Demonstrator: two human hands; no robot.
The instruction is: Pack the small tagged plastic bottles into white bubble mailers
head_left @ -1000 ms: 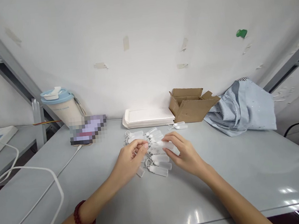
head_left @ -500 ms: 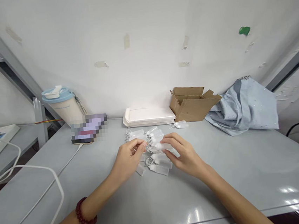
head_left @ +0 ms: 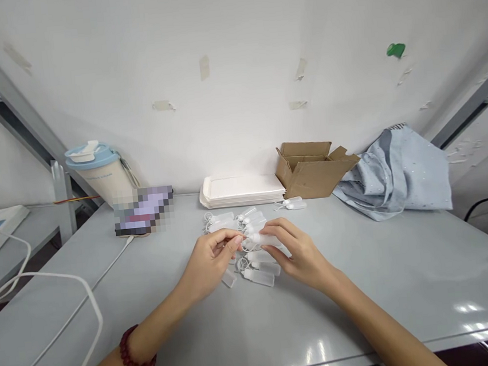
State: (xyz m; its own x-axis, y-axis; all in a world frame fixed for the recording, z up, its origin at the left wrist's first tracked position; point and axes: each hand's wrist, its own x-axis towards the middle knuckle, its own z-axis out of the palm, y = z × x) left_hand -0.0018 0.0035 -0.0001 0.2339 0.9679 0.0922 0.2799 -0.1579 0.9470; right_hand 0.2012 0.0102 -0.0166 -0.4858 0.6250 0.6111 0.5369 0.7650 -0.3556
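Several small translucent plastic bottles [head_left: 259,277] with white caps and thin white cords lie grouped on the grey table. Over the middle of the group, my right hand [head_left: 300,252] grips one such bottle [head_left: 268,239] between thumb and fingers, its cap pointing left. My left hand [head_left: 210,261] is closed in a pinch just left of that cap, at the white cord [head_left: 246,245]; the fingertips partly hide it. Two more bottles [head_left: 294,203] lie apart, in front of the cardboard box.
Behind the bottles are a stack of white envelopes [head_left: 242,192] and an open cardboard box [head_left: 319,177]. A tumbler [head_left: 103,176] and a phone [head_left: 145,212] on a white cable [head_left: 86,296] are at left. Bunched grey-blue cloth [head_left: 402,173] lies at right.
My left fingertips have shifted slightly right, closer to the cap of the held bottle. The right hand keeps its grip; the whole view has moved a little.
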